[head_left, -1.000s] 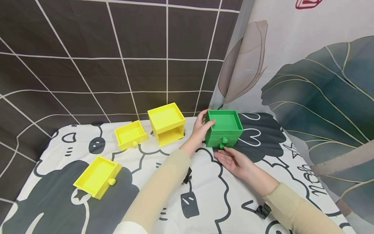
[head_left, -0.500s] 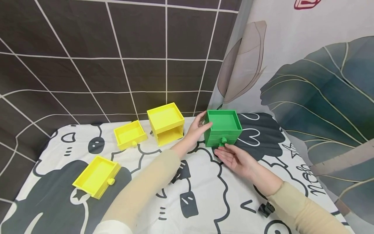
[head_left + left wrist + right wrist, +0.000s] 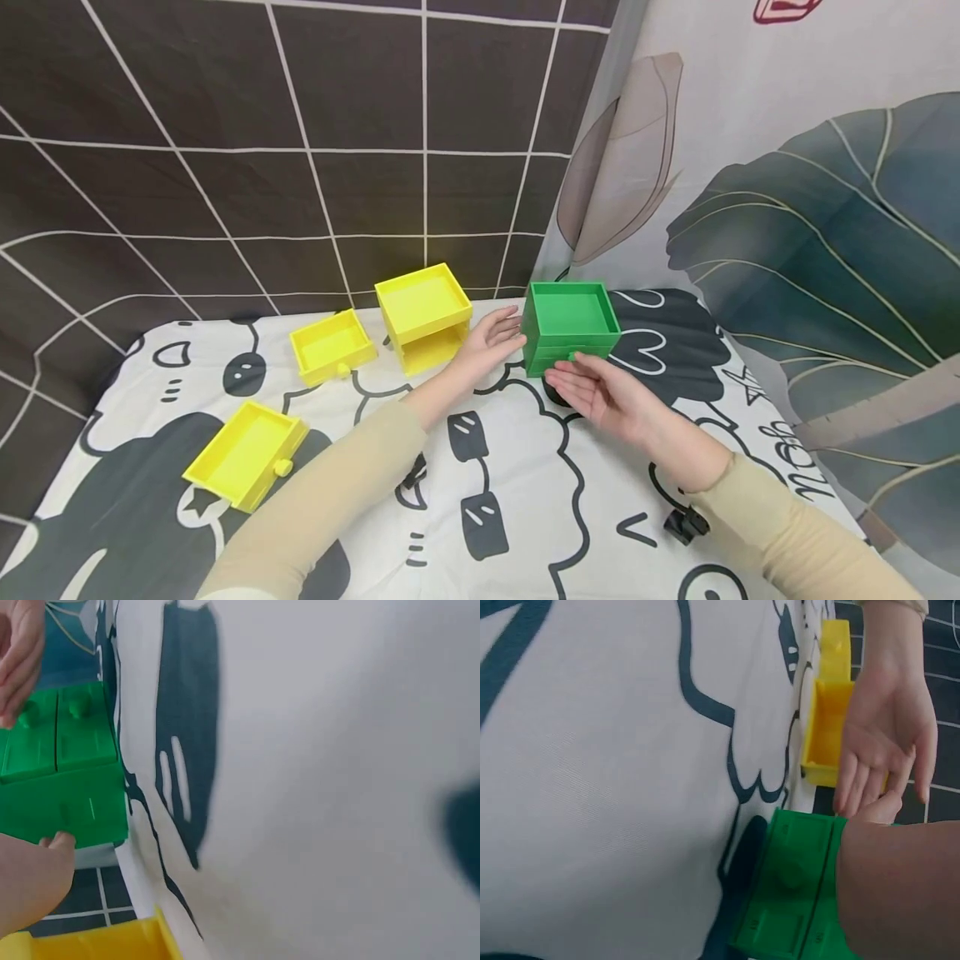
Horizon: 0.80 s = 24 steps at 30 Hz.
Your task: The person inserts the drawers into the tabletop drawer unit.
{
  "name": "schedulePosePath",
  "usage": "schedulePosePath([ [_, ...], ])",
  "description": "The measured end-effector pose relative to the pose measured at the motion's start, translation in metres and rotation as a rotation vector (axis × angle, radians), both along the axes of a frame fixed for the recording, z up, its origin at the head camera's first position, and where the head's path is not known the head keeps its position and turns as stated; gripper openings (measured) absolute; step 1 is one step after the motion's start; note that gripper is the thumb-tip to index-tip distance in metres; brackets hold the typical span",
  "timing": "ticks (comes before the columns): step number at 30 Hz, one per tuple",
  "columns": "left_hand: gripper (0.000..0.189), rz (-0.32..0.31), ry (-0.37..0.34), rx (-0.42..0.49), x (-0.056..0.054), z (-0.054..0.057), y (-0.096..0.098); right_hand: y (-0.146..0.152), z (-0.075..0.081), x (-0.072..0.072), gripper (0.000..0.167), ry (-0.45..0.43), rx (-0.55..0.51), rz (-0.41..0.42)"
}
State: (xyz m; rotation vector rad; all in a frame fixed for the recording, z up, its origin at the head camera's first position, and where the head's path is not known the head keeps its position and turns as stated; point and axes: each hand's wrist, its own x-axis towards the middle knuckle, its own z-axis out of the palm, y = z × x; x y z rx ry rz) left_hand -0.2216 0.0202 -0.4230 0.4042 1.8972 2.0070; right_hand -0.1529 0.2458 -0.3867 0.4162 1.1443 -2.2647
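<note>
I inspected the printed cloth (image 3: 525, 500) and read script lettering (image 3: 797, 458) along its right side. The letters lie turned from my position; I take part of them for "you", though I cannot confirm the spelling. Near the lettering I record an outlined star (image 3: 744, 385); further left, a dark star (image 3: 201, 502) inside a white circle. A white heart outline (image 3: 647, 350) stands on the cloth's dark patch. On the green drawer unit (image 3: 786, 862), my right wrist view shows a small mark on each drawer front, possibly characters, too small to read.
</note>
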Motion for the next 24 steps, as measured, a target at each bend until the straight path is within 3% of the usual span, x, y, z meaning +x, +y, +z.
schedulePosePath([
  [7, 0.062, -0.002, -0.009, -0.007, 0.012, -0.006, -0.026, -0.006, 0.012, -0.002, 0.036, 0.048, 0.040, 0.041],
  [12, 0.062, 0.021, -0.076, -0.018, 0.019, -0.007, -0.044, -0.011, 0.020, -0.004, 0.036, 0.080, 0.079, 0.065],
  [20, 0.059, 0.015, -0.170, 0.050, 0.034, -0.004, -0.074, -0.023, 0.029, -0.010, 0.030, 0.101, 0.115, 0.094],
  [24, 0.057, 0.000, -0.175, 0.087, 0.041, -0.002, -0.089, -0.030, 0.033, -0.014, 0.040, 0.113, 0.142, 0.103],
])
